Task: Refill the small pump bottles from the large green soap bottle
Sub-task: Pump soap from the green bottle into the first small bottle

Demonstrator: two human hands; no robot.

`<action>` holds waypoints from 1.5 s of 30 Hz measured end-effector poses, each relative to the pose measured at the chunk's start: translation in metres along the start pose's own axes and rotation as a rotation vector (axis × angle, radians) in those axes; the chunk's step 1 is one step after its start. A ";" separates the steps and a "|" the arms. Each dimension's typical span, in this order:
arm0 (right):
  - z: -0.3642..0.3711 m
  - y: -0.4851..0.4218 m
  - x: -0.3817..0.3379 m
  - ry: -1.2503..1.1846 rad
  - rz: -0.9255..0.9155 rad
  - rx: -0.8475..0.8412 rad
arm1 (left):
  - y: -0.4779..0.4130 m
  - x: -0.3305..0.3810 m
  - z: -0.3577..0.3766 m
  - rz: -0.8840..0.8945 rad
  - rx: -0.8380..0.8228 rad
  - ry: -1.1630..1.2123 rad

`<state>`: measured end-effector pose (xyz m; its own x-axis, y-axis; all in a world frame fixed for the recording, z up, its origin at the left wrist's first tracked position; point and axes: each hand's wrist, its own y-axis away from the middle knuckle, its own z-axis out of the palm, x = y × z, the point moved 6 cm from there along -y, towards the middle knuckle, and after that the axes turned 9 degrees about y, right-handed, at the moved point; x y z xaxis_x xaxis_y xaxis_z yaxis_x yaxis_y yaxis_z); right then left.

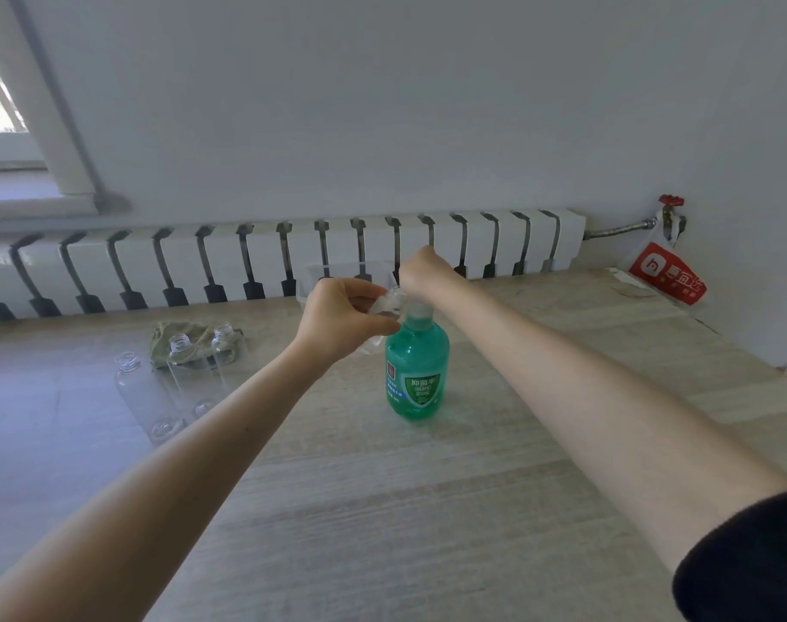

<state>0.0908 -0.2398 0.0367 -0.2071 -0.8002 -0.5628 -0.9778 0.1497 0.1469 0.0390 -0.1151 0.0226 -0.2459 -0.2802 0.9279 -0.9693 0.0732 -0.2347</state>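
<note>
Right in the middle of the pale, wood-grained table (427,509) stands the large green soap bottle (417,374), a rounded translucent plastic one with a glossy shield label. Both bare forearms stretch out towards it. The left hand (342,316) curls its fingers round a small clear bottle (382,305), holding it tilted against the whitish pump (420,311). The right hand (423,271) bends down at the wrist over the pump top. Its fingers are hidden, so I cannot tell whether it grips or only presses. Off to the left, three empty clear bottles (179,352) stand capless by a crumpled olive rag (176,332), and a ribbed white radiator (293,258) runs along the wall behind.
</note>
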 end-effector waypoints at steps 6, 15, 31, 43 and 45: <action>0.003 -0.001 -0.001 0.036 -0.022 0.028 | 0.001 -0.002 0.002 -0.006 -0.019 0.016; -0.004 0.003 -0.001 0.028 0.008 0.002 | 0.003 0.000 0.000 -0.010 -0.029 0.046; -0.011 0.007 -0.008 0.000 -0.066 0.056 | 0.000 0.006 0.000 0.002 -0.003 0.059; 0.001 0.003 -0.003 -0.008 -0.041 0.036 | 0.001 -0.004 0.002 -0.009 -0.008 0.023; 0.001 0.002 -0.002 -0.006 -0.030 0.030 | 0.001 -0.003 0.002 -0.009 -0.007 0.023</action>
<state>0.0895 -0.2372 0.0377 -0.1779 -0.8012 -0.5713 -0.9840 0.1430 0.1059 0.0384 -0.1161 0.0187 -0.2371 -0.2583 0.9365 -0.9714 0.0779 -0.2245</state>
